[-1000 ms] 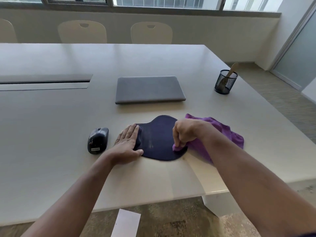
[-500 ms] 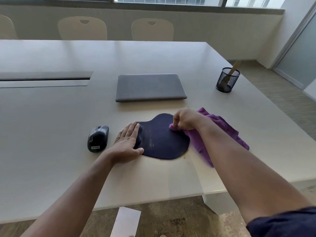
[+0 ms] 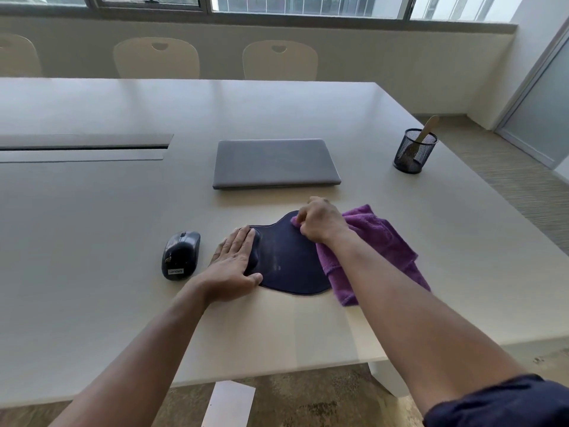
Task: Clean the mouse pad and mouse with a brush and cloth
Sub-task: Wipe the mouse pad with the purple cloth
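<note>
A dark navy mouse pad (image 3: 288,261) with a wrist rest lies on the white table (image 3: 92,211). My left hand (image 3: 235,261) lies flat on the pad's left end, fingers apart, holding it down. My right hand (image 3: 321,221) is closed on a purple cloth (image 3: 374,241) and presses it on the pad's far right corner. Most of the cloth trails right of the pad, under my forearm. A dark mouse (image 3: 181,255) sits left of my left hand. A wooden brush handle (image 3: 426,131) sticks out of the black mesh cup (image 3: 414,152) at far right.
A closed grey laptop (image 3: 275,163) lies just behind the pad. A cable slot (image 3: 83,146) runs along the table's left. Three pale chairs (image 3: 278,60) stand at the far side. The table's near edge is close to my arms; a white sheet (image 3: 229,403) lies on the floor.
My right hand has slid the cloth from the pad's near right edge up to its far corner. My left hand and the mouse have stayed put.
</note>
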`<control>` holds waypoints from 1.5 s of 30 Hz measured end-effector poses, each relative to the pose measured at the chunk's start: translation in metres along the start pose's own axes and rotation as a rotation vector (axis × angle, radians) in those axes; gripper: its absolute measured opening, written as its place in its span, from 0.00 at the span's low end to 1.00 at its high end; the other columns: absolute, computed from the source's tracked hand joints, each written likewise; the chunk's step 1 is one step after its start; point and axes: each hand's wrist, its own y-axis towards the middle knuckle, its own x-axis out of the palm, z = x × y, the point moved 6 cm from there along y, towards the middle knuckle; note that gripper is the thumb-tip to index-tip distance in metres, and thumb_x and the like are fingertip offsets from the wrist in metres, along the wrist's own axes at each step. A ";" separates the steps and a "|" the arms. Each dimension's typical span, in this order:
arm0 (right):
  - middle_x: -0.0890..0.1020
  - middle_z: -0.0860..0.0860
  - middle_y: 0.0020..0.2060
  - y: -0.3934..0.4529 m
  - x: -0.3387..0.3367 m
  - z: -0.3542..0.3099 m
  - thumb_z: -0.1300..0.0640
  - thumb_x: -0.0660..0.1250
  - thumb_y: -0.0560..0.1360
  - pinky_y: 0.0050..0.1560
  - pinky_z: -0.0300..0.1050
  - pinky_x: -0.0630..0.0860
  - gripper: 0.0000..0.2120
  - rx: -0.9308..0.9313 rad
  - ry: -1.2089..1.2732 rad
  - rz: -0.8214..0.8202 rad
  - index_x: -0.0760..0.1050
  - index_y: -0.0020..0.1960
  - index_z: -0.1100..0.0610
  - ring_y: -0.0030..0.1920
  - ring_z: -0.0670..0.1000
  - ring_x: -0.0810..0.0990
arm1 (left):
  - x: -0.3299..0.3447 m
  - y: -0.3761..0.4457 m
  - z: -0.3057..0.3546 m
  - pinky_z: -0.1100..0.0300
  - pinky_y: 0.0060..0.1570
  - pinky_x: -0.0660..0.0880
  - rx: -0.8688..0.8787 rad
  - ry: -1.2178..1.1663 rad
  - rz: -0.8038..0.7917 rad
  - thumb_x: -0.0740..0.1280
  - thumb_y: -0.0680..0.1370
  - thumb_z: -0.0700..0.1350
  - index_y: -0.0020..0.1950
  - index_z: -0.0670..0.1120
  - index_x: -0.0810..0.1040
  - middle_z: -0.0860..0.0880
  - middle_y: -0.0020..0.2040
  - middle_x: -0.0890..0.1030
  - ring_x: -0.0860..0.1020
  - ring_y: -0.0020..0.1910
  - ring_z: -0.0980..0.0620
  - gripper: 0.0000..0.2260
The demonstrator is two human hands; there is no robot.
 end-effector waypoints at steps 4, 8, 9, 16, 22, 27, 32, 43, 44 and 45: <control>0.80 0.49 0.44 0.007 0.005 -0.011 0.56 0.71 0.74 0.56 0.38 0.73 0.06 -0.053 0.055 -0.041 0.86 0.48 0.52 0.55 0.53 0.80 | -0.001 -0.001 0.000 0.59 0.74 0.33 -0.005 0.001 0.000 0.62 0.79 0.51 0.79 0.49 0.35 0.52 0.79 0.33 0.31 0.76 0.55 0.41; 0.78 0.55 0.52 0.011 0.003 -0.009 0.60 0.65 0.75 0.57 0.42 0.72 0.11 0.009 -0.006 0.105 0.86 0.51 0.53 0.56 0.57 0.77 | -0.001 -0.001 0.001 0.59 0.74 0.33 -0.010 -0.003 -0.003 0.61 0.79 0.51 0.79 0.49 0.34 0.52 0.78 0.32 0.31 0.76 0.55 0.41; 0.78 0.55 0.51 0.012 0.006 -0.014 0.59 0.67 0.75 0.57 0.41 0.72 0.10 -0.025 0.009 0.069 0.86 0.50 0.53 0.55 0.56 0.77 | -0.001 -0.001 0.001 0.59 0.74 0.32 -0.011 -0.002 -0.005 0.61 0.79 0.51 0.79 0.49 0.34 0.52 0.78 0.32 0.31 0.76 0.55 0.41; 0.79 0.53 0.54 0.004 0.007 -0.035 0.58 0.68 0.75 0.60 0.43 0.73 0.09 -0.128 0.010 0.022 0.85 0.52 0.51 0.57 0.55 0.78 | -0.001 0.000 -0.001 0.58 0.74 0.33 -0.014 -0.004 -0.005 0.62 0.78 0.52 0.79 0.49 0.35 0.52 0.79 0.32 0.31 0.76 0.55 0.42; 0.81 0.51 0.48 -0.020 0.020 -0.067 0.58 0.71 0.74 0.54 0.39 0.73 0.06 -0.350 0.054 -0.249 0.86 0.49 0.54 0.50 0.51 0.78 | -0.002 0.003 -0.004 0.55 0.76 0.36 -0.015 -0.028 -0.037 0.64 0.77 0.54 0.79 0.48 0.34 0.51 0.79 0.33 0.32 0.76 0.56 0.44; 0.81 0.46 0.47 -0.036 0.026 -0.071 0.56 0.74 0.72 0.54 0.37 0.74 0.04 -0.380 0.038 -0.459 0.87 0.47 0.53 0.47 0.46 0.79 | -0.005 0.002 -0.003 0.55 0.77 0.38 -0.019 -0.025 -0.022 0.65 0.76 0.56 0.79 0.47 0.35 0.50 0.79 0.35 0.33 0.77 0.56 0.45; 0.85 0.46 0.46 -0.041 0.030 -0.068 0.62 0.76 0.67 0.53 0.36 0.76 0.08 -0.340 0.053 -0.556 0.86 0.45 0.52 0.45 0.43 0.81 | -0.006 -0.003 -0.001 0.59 0.75 0.37 -0.028 -0.034 0.016 0.64 0.77 0.58 0.79 0.44 0.36 0.48 0.79 0.35 0.34 0.77 0.55 0.45; 0.85 0.45 0.47 -0.051 0.026 -0.059 0.60 0.79 0.64 0.40 0.37 0.73 0.10 -0.375 -0.186 -0.669 0.83 0.35 0.45 0.43 0.43 0.79 | -0.007 -0.009 0.000 0.61 0.74 0.36 -0.094 -0.046 -0.025 0.64 0.78 0.56 0.79 0.46 0.34 0.51 0.78 0.33 0.35 0.77 0.54 0.44; 0.85 0.44 0.47 -0.051 0.026 -0.058 0.60 0.79 0.64 0.40 0.37 0.73 0.10 -0.381 -0.221 -0.681 0.83 0.35 0.45 0.43 0.43 0.79 | -0.007 -0.009 0.001 0.60 0.75 0.36 -0.101 -0.043 -0.028 0.64 0.78 0.56 0.79 0.46 0.34 0.51 0.78 0.33 0.35 0.77 0.54 0.44; 0.85 0.44 0.47 -0.051 0.024 -0.057 0.60 0.79 0.64 0.41 0.37 0.74 0.10 -0.382 -0.230 -0.683 0.83 0.35 0.46 0.43 0.43 0.79 | -0.007 -0.009 0.001 0.59 0.76 0.37 -0.107 -0.040 -0.027 0.64 0.78 0.55 0.79 0.46 0.35 0.50 0.79 0.33 0.35 0.77 0.55 0.44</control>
